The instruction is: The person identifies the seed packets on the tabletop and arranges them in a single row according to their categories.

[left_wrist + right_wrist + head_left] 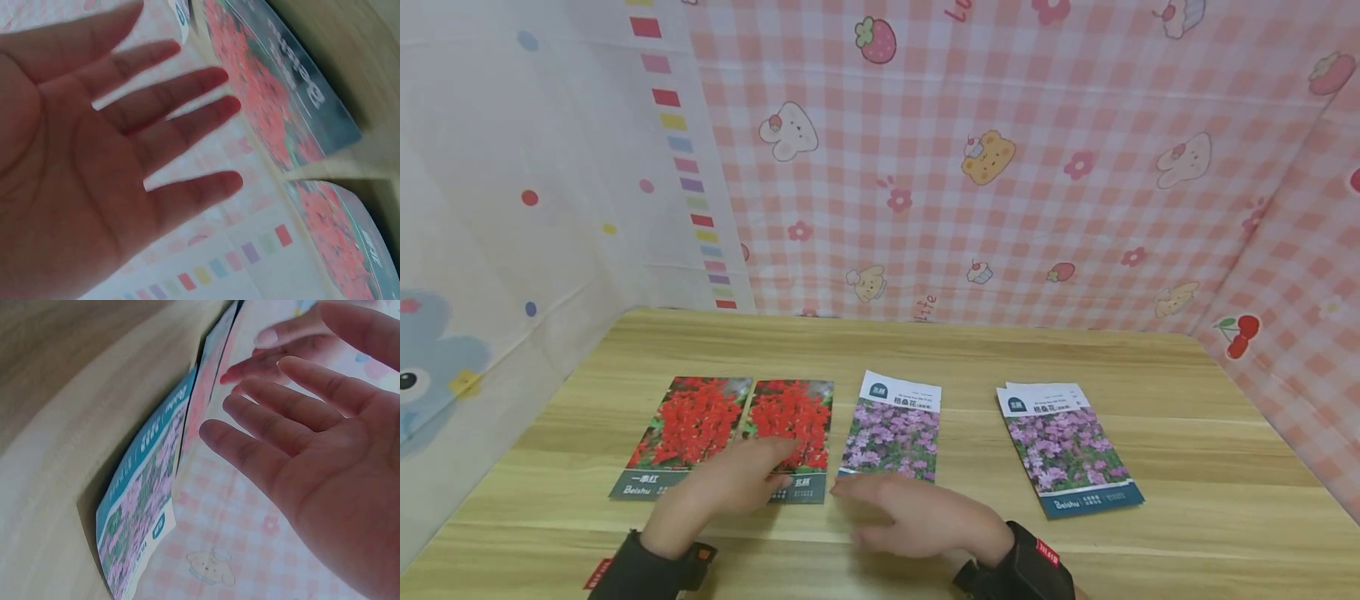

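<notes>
Two seed packets with red flowers lie side by side on the left: an outer red packet (696, 421) and an inner red packet (786, 408). My left hand (730, 483) hovers across their lower parts, fingers extended and palm bare in the left wrist view. Right of them lies a purple-flower seed packet (897, 429), its bottom edge hidden behind my right hand (917, 512). That hand holds nothing; its fingers reach out straight and apart in the right wrist view. Farther right is another purple-flower packet (1071, 450), slightly turned, with a second white edge showing at its top.
The packets lie on a wood-grain table (985, 350). A pink checked cloth (925, 208) with cartoon prints rises behind it. White cloth (572, 208) with coloured dots borders the left side, and the pink cloth continues along the right.
</notes>
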Demonstrator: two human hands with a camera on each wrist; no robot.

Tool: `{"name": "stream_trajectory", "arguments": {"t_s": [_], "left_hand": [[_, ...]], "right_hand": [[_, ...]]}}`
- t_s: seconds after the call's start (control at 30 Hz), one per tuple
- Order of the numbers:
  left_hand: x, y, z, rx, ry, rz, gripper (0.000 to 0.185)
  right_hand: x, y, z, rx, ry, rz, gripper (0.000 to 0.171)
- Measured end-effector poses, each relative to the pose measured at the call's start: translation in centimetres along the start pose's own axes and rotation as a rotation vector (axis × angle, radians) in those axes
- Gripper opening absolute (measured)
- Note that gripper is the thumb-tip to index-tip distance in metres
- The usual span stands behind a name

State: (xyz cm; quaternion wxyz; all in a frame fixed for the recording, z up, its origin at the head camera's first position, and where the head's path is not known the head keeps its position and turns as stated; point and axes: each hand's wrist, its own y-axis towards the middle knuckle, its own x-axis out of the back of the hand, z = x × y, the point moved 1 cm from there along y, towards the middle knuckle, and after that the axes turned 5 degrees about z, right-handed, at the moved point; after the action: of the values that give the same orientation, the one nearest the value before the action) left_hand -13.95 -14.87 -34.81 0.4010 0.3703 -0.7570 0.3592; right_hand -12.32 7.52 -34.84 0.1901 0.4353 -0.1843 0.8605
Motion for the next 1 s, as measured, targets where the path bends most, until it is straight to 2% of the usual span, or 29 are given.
{"name": "stream_trajectory", "arguments": {"t_s": [0.17,0.33,0.63,0.83,1.0], "left_hand": [[-0.5,0.0,-1.2,-0.03,0.007,0.021,0.045],[-1.0,0.0,-2.3,-0.088,0.037,0.023,0.047],[-1.8,-0.3,-4.3,-0.144,0.109,0.075,0.049],[-2.5,-0.2,-4.9,-0.172,0.165,0.103,0.055],[-2.8,-0.2,-5.3,-0.181,0.212,0.114,0.059]], "right_hand": [[0.4,-0.4,-0.4,0.005,0.033,-0.028,0.043],[0.6,-0.7,-0.9,-0.002,0.076,-0.045,0.042],[1.5,-1.5,-1.8,-0.123,0.078,-0.102,0.043],[2.3,-2.3,-2.6,-0.182,0.08,-0.128,0.044],[2.6,-2.7,-3.1,-0.278,0.084,-0.144,0.045]]}}
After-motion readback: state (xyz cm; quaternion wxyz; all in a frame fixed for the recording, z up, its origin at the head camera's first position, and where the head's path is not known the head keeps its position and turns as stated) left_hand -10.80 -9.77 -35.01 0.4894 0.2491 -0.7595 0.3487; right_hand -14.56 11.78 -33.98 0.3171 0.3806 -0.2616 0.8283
